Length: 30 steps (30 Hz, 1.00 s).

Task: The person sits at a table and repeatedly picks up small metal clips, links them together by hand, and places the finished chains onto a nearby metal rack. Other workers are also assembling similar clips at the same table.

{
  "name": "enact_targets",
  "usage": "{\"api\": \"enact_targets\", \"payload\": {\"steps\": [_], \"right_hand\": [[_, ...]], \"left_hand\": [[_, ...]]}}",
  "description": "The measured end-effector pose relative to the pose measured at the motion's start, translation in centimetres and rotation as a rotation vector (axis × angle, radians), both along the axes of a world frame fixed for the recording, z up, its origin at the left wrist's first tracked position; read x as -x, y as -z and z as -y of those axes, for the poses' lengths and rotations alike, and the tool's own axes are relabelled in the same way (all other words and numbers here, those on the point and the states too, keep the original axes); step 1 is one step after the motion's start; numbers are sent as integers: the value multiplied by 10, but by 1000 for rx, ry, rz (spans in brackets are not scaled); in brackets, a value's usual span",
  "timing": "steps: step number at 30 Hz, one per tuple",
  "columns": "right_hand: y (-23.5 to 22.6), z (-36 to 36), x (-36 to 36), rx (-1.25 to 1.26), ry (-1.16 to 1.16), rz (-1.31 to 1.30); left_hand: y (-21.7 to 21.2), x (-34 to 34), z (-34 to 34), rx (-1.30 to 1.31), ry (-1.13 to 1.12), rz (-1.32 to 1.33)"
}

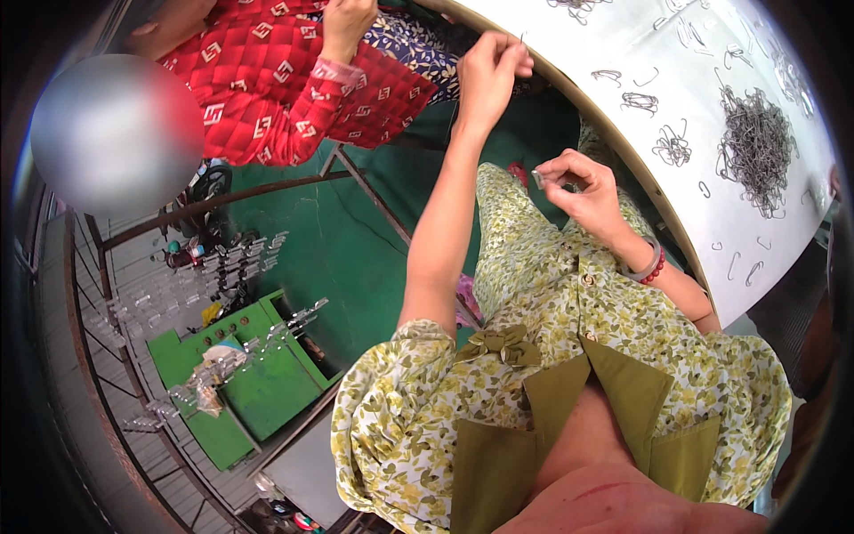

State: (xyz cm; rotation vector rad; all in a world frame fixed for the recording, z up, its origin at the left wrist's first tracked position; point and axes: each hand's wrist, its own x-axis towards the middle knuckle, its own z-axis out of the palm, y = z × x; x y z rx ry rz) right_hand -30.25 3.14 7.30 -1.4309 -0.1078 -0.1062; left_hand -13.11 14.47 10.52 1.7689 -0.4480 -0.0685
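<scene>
My left hand (495, 64) is stretched far forward beside the edge of the white table (623, 53), its fingers pinched on a thin metal wire hook (520, 38). My right hand (583, 189) hovers over my lap in a flowered green dress, fingertips closed on a small grey piece (537, 178); a red and pale bracelet (648, 264) circles that wrist. A dense pile of metal wire hooks (756, 147) lies on the table to the right, with smaller bunches and loose hooks scattered around it.
Another person in a red quilted jacket (285, 80) sits at the upper left, one hand (347, 25) raised near my left hand. A green bench (267, 392) with clear plastic pieces stands at the lower left, behind rusty metal bars (213, 203).
</scene>
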Motion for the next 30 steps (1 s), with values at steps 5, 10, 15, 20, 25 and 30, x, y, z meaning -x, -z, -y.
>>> {"api": "enact_targets", "payload": {"steps": [5, 10, 15, 20, 25, 30], "right_hand": [[-6, -5, 0, -67, 19, -61], [-7, -9, 5, -57, 46, -5], [-4, -9, 1, 75, 43, 63], [-7, -8, -2, 258, 4, 227], [-29, 58, -30, 506, 185, 25], [-1, 204, -99, 1036, 378, -31]], "left_hand": [[-28, 120, -47, 83, -73, -203], [2, 157, -46, -133, -186, 383], [15, 162, -36, -45, -299, 324], [24, 160, -33, 147, -279, 110], [15, 169, -20, 363, -264, -59], [22, 172, -15, 260, -179, -43]]}}
